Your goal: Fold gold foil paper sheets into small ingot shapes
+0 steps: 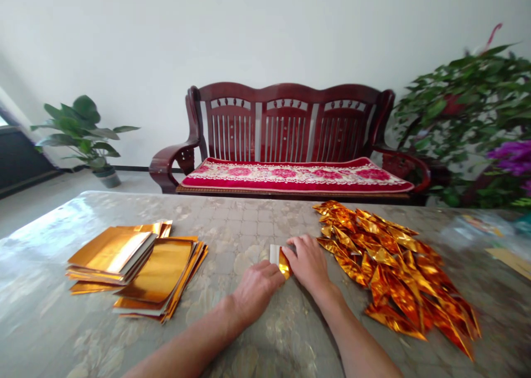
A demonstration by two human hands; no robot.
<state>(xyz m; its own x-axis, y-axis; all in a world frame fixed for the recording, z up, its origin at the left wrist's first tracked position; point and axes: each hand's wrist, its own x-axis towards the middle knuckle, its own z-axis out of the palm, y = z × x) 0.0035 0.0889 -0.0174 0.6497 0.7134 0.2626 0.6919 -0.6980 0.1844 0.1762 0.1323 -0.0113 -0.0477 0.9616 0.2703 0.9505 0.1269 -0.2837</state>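
Observation:
A small sheet of gold foil paper (284,264) with a pale strip at its upper left lies on the table in front of me, partly covered by my fingers. My left hand (258,287) is closed at its lower left edge, fingers curled. On its right side, my right hand (307,261) bends its fingers over the paper and holds it. To the left lie stacks of flat gold foil sheets (160,270), some with grey-white undersides showing. A heap of folded, pointed gold foil pieces (390,267) spreads to the right of my right hand.
The table (232,229) has a patterned, glossy cover. Clear plastic (473,229) and a tan flat piece (512,263) lie at its right end. Beyond stands a dark red wooden bench (286,99) with a floral cushion (298,174). Potted plants (85,132) flank it.

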